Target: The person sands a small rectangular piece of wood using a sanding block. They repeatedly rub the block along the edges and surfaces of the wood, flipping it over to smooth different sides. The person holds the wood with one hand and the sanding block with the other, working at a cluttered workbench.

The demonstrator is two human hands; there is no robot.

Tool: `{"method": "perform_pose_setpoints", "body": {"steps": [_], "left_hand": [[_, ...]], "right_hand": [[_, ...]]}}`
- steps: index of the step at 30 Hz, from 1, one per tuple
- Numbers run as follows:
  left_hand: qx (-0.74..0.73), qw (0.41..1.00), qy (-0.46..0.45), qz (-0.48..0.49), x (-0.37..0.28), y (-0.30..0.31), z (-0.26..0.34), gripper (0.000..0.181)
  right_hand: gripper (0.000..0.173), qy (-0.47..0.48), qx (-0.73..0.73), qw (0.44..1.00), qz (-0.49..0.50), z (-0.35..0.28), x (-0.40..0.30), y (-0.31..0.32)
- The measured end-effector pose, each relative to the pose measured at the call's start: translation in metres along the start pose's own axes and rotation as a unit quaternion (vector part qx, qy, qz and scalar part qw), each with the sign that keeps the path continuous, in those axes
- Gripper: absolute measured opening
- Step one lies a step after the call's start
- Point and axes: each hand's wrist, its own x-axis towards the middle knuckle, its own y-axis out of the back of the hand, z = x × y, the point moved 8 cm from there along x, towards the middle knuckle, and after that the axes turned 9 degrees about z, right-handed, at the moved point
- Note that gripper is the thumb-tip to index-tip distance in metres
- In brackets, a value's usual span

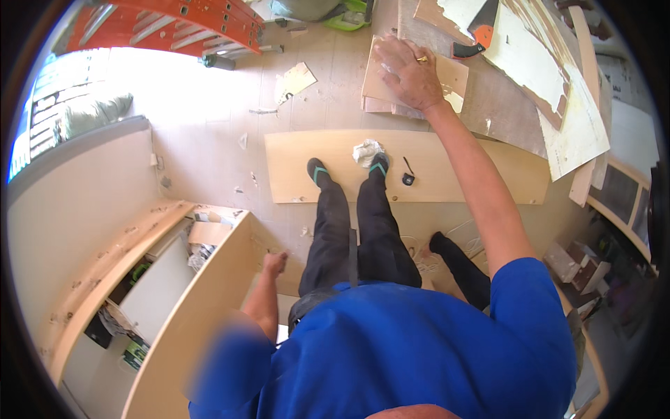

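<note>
My right hand (411,73) is spread over a small stack of thin wood boards (451,70) at the top centre. Whether it presses on them or hovers just above cannot be told. A gold-coloured ring shows on one finger. To the right of that hand, a hand saw (479,34) with an orange and black handle lies on large plywood sheets. Low by my side hangs my left hand (275,263), fingers curled, beside a pale wood cabinet panel (209,293); nothing shows in it. My feet in flip-flops stand on a long wood board (324,146), near a crumpled white cloth (366,152) and a tape measure (408,179).
An orange ladder (172,26) stands at the upper left. Torn white-faced plywood sheets (570,125) are piled at the right. A loose board piece (296,81) and scraps litter the floor. Another person's leg (460,269) shows behind me, near white cables (429,262).
</note>
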Motion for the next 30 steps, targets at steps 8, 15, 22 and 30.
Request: {"method": "perform_pose_setpoints", "body": {"steps": [8, 15, 22, 30], "left_hand": [[0.157, 0.96, -0.234, 0.013, -0.021, -0.014, 0.213, 0.078], [-0.049, 0.948, -0.29, -0.125, -0.141, -0.071, 0.38, 0.044], [-0.314, 0.847, -0.266, -0.337, -0.18, -0.089, 0.407, 0.046], [-0.328, 0.835, -0.207, -0.39, -0.2, -0.072, 0.384, 0.044]], "right_hand": [[0.078, 0.041, -0.037, 0.986, -0.157, -0.021, -0.001, -0.006], [0.094, -0.008, -0.09, 0.971, -0.222, -0.042, -0.016, -0.008], [0.071, -0.065, 0.085, 0.974, -0.201, -0.037, 0.011, 0.076], [0.062, -0.36, 0.63, 0.686, -0.053, -0.015, -0.011, 0.221]]}}
